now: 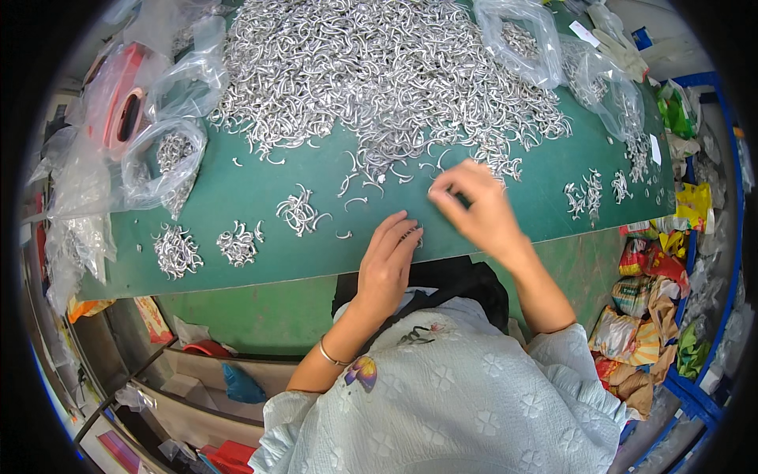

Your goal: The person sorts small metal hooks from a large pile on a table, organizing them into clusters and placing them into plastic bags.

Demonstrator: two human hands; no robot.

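A large heap of small, curved, silvery metal pieces (379, 71) covers the far middle of the green table (229, 186). My left hand (388, 257) lies at the near edge with its fingers stretched out. A few of the same metal pieces (410, 235) show beside and under its fingertips. To the right, my right hand (478, 207) is over the table close to the heap's near fringe. Its thumb and fingers are curled in a pinch, slightly blurred, and what they hold is too small to tell. Loose single pieces (356, 201) lie left of the hands.
Small piles (177, 251) of metal pieces stand at the left; another small pile (584, 195) lies at the right. Clear plastic bags (162, 166) with pieces sit at both sides, one near a red-and-black object (126, 114). A blue-framed rack (695, 395) with colourful packets stands right.
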